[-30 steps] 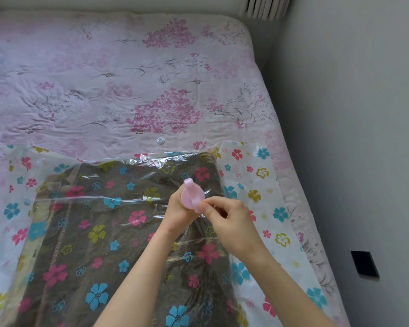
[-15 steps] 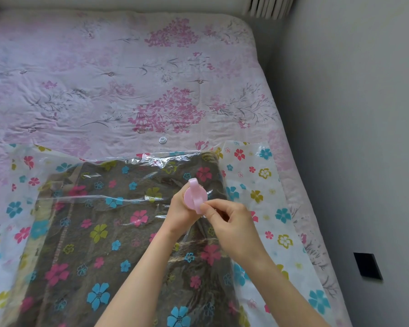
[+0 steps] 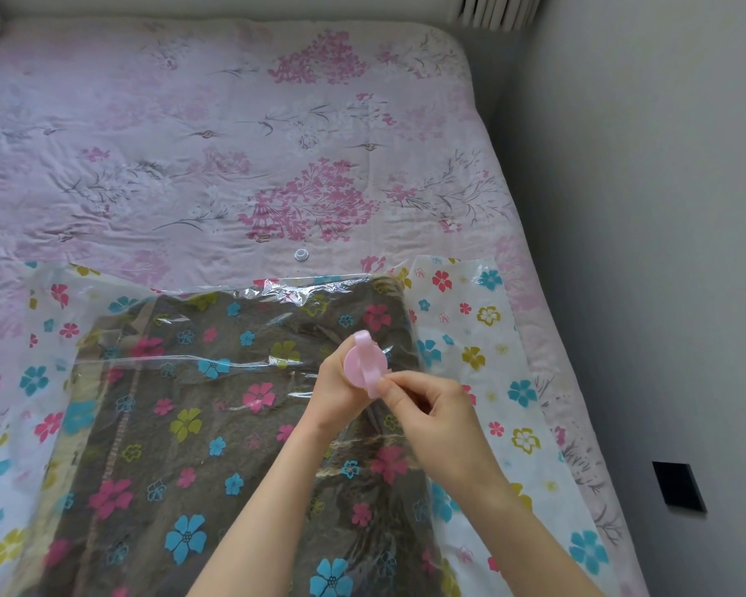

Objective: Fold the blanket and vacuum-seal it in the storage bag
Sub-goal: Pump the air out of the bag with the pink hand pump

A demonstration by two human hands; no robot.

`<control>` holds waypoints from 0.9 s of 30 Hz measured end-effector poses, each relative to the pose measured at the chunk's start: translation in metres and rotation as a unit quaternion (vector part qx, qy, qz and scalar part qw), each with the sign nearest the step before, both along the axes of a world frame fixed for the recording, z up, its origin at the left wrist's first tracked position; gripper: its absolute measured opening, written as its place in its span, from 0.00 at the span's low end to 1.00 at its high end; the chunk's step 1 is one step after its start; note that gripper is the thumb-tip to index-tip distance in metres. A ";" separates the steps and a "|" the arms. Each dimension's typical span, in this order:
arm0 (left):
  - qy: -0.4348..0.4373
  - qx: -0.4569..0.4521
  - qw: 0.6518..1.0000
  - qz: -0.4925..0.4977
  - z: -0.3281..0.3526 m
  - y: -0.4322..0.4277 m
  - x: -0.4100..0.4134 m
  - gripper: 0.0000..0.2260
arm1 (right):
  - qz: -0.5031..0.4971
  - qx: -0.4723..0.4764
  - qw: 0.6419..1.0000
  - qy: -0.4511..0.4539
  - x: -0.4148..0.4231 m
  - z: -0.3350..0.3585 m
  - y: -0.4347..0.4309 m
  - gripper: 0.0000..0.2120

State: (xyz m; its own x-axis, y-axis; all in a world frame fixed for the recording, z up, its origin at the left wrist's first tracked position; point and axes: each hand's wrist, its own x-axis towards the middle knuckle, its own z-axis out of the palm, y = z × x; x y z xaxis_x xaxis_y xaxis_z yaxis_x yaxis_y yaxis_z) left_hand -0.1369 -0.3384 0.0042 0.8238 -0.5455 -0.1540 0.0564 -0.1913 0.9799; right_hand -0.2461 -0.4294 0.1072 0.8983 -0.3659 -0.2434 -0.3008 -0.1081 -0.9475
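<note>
A folded dark brown blanket lies inside a clear storage bag printed with coloured flowers, flat on the bed. A round pink valve cap stands up from the bag's top over the blanket's far right part. My left hand holds the valve from the left side, its fingers wrapped round the base. My right hand pinches the cap's lower right edge with thumb and fingertips.
The bed wears a pink floral quilt. A small clear round piece lies on the quilt just beyond the bag. A grey wall runs along the bed's right side, with a black square plate on it.
Both hands stay on the pink cap. The right hand's fingers have shifted slightly round the cap's edge.
</note>
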 end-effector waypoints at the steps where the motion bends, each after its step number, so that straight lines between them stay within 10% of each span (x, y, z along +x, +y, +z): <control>1: 0.005 -0.003 1.000 0.004 -0.002 -0.001 0.000 0.19 | 0.005 0.009 1.000 -0.029 -0.005 0.013 -0.001 0.07; 6: 0.080 -0.014 0.996 0.025 -0.017 0.002 -0.001 0.15 | 0.035 0.063 0.984 -0.161 -0.014 0.058 0.001 0.06; 13: 0.020 0.002 1.000 0.010 0.002 -0.002 0.000 0.20 | 0.010 -0.027 0.999 0.018 0.012 -0.005 -0.002 0.08; 19: 0.072 -0.036 0.997 -0.002 -0.003 0.000 0.000 0.26 | 0.047 0.053 0.987 -0.146 -0.014 0.055 -0.001 0.07; 27: 0.030 0.001 1.000 0.009 0.007 -0.003 -0.006 0.20 | -0.002 -0.031 0.999 0.011 0.002 -0.008 -0.003 0.07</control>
State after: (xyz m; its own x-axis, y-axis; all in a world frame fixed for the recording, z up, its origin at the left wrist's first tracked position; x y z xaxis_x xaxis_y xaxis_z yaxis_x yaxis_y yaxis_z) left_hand -0.1428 -0.3414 0.0116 0.8229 -0.5303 -0.2040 0.1183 -0.1913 0.9744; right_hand -0.2441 -0.4323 0.0994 0.8913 -0.3844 -0.2405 -0.3227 -0.1652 -0.9320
